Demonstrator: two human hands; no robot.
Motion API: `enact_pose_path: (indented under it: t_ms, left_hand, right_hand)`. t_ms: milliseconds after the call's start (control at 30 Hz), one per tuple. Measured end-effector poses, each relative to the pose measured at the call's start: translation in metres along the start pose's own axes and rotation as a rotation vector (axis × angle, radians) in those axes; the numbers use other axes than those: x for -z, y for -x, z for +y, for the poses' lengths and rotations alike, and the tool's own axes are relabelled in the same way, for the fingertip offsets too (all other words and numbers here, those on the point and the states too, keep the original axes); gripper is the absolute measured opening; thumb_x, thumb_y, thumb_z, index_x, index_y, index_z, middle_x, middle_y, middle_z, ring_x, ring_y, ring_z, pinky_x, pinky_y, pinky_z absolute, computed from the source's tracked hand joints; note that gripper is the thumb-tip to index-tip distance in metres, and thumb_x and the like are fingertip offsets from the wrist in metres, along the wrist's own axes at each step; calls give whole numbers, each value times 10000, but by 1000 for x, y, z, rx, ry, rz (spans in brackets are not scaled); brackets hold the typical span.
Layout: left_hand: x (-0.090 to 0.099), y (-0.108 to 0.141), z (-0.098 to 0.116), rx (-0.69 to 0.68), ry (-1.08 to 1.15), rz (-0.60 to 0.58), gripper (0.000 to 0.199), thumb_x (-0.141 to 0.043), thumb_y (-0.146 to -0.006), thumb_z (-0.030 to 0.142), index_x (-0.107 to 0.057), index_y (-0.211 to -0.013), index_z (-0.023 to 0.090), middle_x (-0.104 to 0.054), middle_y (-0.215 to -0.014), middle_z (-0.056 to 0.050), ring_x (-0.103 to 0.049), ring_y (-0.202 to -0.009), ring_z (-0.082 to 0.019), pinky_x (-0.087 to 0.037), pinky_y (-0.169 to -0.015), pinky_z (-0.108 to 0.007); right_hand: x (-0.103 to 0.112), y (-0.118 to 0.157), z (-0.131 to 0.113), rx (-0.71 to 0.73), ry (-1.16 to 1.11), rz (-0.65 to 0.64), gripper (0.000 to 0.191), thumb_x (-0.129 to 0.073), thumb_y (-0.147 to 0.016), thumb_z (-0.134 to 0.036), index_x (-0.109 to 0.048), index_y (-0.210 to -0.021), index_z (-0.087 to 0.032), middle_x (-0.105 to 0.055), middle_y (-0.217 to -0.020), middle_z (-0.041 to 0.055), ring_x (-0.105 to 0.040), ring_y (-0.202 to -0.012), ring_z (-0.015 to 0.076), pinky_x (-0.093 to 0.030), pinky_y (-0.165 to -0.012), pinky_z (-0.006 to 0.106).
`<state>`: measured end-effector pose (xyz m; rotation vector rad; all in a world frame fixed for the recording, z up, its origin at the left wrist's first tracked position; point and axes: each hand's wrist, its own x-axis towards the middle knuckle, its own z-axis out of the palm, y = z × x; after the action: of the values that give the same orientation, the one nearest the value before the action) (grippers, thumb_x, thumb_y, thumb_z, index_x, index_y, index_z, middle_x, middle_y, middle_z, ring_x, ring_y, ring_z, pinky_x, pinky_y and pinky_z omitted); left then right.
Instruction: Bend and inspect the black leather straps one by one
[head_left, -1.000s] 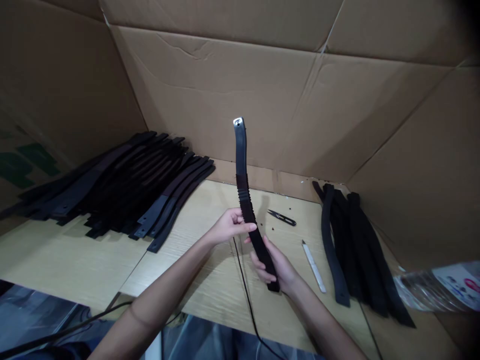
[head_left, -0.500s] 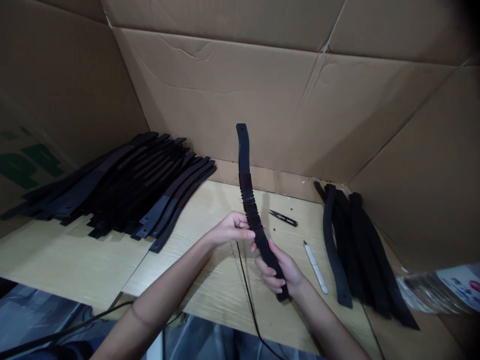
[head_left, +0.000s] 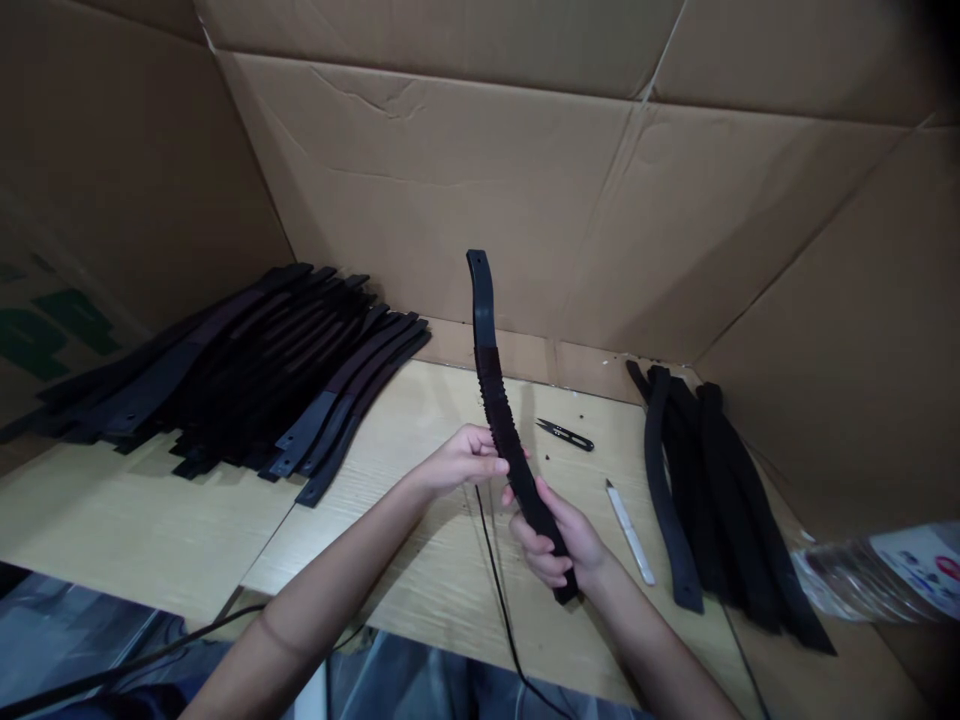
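Observation:
A long, curved black strip stands tilted over the table, its far end pierced by a small hole. Dark brown cord winding covers its middle, ridged along the edges. My right hand is closed around the lower end. My left hand pinches the strip just below the winding, thumb in front and fingers passing behind. From beneath the left hand a thin black cord hangs down over the table's front edge; its upper end is hidden by that hand. Black thread snips and a white pen-like tool lie nearby.
Many similar wrapped strips are piled on the left. Several plain black strips lie at the right beside a clear plastic bottle. Cardboard walls enclose the back and sides of the wooden table.
The strip's upper end has shifted slightly left and the winding has turned a little, its ridges now less visible on the front. Both hands keep their hold in nearly the same place.

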<state>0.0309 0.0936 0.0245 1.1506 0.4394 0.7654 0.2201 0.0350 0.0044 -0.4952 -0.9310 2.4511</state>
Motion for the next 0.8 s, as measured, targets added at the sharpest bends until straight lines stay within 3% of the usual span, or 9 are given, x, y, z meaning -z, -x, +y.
enact_pose_path:
  t_ms: [167,433,800]
  left_hand:
    - [0,1,1,-34,13,138,544,-811,-598,505,-707,-919,78,-615,-607,-45,-428,-402,-78,-191,-394,-211]
    - [-8,1,3,-126,200,284,482,-788,-656,484,-698,-931,99,-294,-446,104,-173,-374,-29,-157,-367,-191]
    - [-8,0,9,-177,248,349,455,-781,-669,491,-715,-862,84,-158,-431,129,-76,-403,-26,-101,-364,-170]
  right_hand:
    - [1,0,1,-23,-13,0,506,-450,-852,-694,-499,-1050,-231,-384,-495,-135,-125,-258,18,-208,-277,145]
    - [0,-5,2,6,-47,-40,487,-463,-861,-675,-504,-1048,-227,-389,-500,-130,-116,-267,17,-204,-263,134]
    - [-9,-9,-3,-11,-50,-27,451,-446,-882,-654,-503,-1043,-237,-362,-494,-130,-88,-292,24,-203,-260,123]
